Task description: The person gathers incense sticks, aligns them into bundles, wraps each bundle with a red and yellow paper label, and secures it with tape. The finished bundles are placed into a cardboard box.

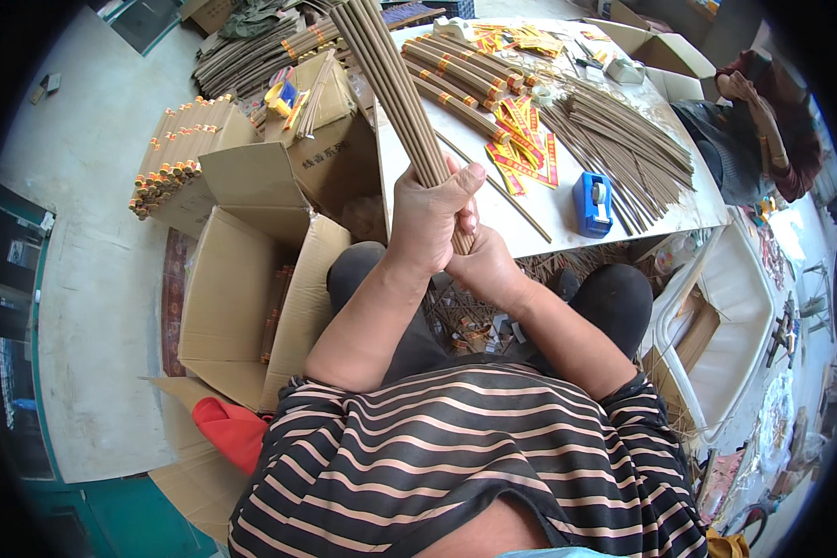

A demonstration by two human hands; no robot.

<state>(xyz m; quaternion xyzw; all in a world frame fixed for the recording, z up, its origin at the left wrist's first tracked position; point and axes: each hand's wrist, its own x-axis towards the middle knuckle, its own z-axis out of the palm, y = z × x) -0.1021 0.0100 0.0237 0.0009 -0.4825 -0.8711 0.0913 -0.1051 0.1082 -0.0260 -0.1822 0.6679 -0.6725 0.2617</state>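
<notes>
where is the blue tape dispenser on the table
In the head view, the blue tape dispenser sits right of centre, near the front edge of the white table, just left of the loose brown sticks.

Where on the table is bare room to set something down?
On the white table: between the lone stick and the blue tape dispenser, and between the loose sticks and the right front corner. Crowded farther back: labels and wrapped bundles.
</notes>
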